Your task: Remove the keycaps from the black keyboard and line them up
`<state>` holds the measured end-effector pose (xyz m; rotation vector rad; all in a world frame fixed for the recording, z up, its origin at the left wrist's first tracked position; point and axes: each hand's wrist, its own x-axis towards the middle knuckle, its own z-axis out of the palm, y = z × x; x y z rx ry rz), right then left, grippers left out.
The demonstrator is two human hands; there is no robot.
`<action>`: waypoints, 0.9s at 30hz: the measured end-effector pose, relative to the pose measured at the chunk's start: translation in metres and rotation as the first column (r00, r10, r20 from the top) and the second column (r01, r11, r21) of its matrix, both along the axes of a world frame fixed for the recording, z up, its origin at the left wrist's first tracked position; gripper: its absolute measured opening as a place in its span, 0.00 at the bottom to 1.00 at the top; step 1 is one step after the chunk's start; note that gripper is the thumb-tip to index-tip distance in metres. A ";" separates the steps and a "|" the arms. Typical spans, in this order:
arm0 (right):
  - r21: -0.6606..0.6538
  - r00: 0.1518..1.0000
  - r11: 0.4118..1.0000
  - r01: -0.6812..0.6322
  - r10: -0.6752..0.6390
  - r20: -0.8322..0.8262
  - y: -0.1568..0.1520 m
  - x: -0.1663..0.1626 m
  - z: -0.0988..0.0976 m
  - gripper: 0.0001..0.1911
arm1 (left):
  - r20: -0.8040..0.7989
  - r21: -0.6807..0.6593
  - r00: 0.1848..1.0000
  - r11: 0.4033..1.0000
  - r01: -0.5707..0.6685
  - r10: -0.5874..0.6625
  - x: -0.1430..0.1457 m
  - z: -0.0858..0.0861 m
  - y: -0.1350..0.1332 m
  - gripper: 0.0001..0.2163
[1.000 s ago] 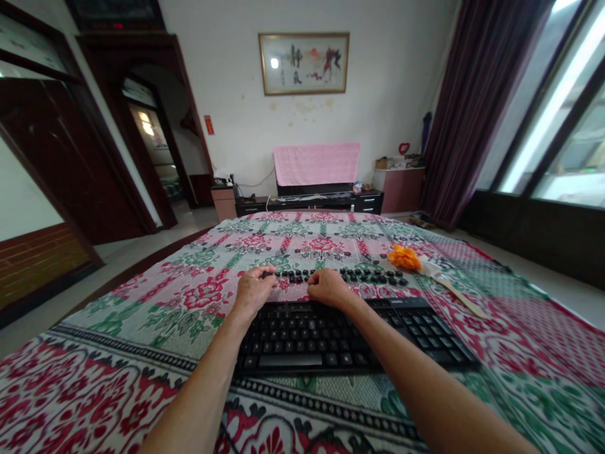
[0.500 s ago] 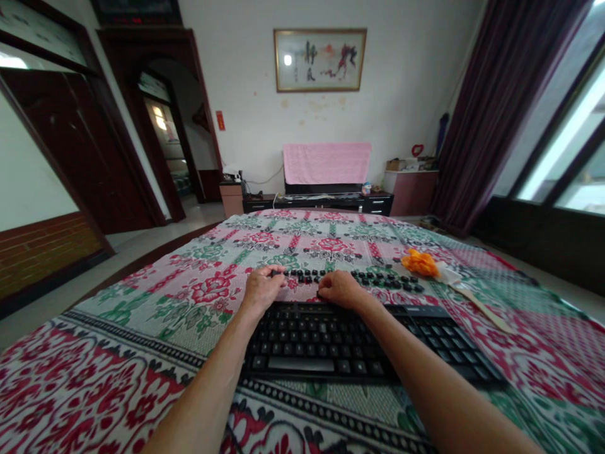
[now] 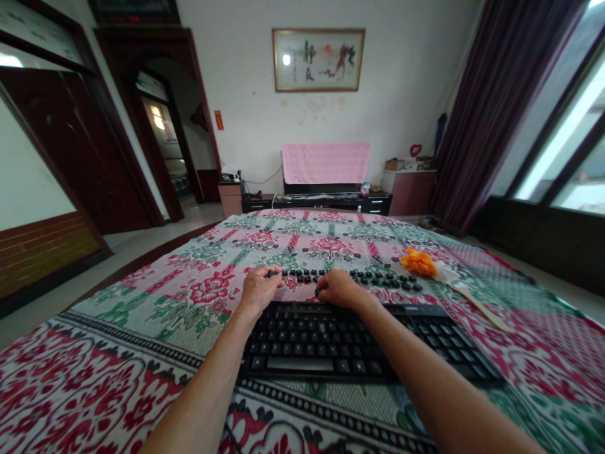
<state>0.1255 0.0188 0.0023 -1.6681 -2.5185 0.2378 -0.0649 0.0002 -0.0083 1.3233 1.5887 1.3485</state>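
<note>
Sorting-keycaps step, likely: left hand [image 3: 259, 288] curled, touching the left end of the loose keycaps [image 3: 378, 278] just beyond the black keyboard [image 3: 312, 340] on the floral cloth [image 3: 142, 315], right hand [image 3: 336, 288] curled mid-row, grasp of either hand untellable; next move calls for a fine pinch.

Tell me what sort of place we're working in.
Most likely a home living room: a framed picture on the far wall, a pink cloth draped above a low dark cabinet, and long dark curtains beside large windows.

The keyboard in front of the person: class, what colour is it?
The keyboard is black, frame and keys alike; the head view shows it best.
</note>
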 end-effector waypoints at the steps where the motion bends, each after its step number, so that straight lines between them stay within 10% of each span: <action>1: 0.016 1.000 1.000 -0.004 0.004 -0.011 0.001 -0.001 -0.001 0.13 | 0.003 0.004 1.000 1.000 0.001 -0.001 -0.001 -0.001 0.001 0.13; 9: 0.232 0.998 0.971 0.055 -0.044 -0.052 0.012 -0.032 0.000 0.16 | -0.036 0.056 0.999 0.998 -0.023 0.025 -0.008 -0.009 0.010 0.14; 27: 0.209 0.997 0.978 0.002 -0.018 0.077 0.028 -0.054 -0.008 0.13 | -0.048 0.066 0.998 0.997 -0.030 0.033 -0.007 -0.008 0.009 0.13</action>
